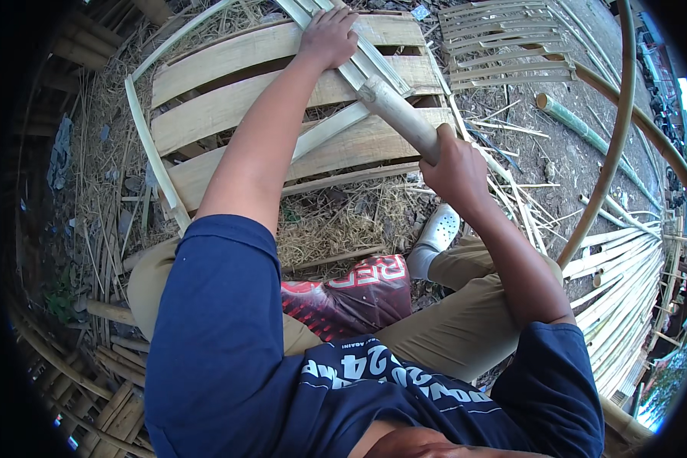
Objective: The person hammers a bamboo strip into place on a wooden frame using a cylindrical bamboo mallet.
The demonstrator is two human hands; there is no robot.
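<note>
two hands work one bamboo piece over a wooden pallet (229, 114). our left hand (328, 37) lies palm down on the split strips (374, 61) at the far end, fingers spread fairly flat and pressing them against the pallet boards; it grips nothing fully that we can see. our right hand (454, 168) is closed in a tight fist around the round pole (401, 114), thumb side toward the strips, so the pole runs from this fist up and to the left into the split end beneath the left hand. the pole rests tilted across the upper right part of the pallet, touching its boards.

below the pallet we see dry straw (336, 221) on the ground, a white shoe (439, 229) just beside our right forearm, and khaki trousers with a red patterned cloth (351, 294) lying between the knees. to the right, a bundle of slats (633, 282) lies well apart from the hands, with a long curved hoop (614, 153) arching over it. a woven panel (507, 42) sits beyond the pallet (upper right), and a green stalk (580, 126) lies on bare earth near it.
</note>
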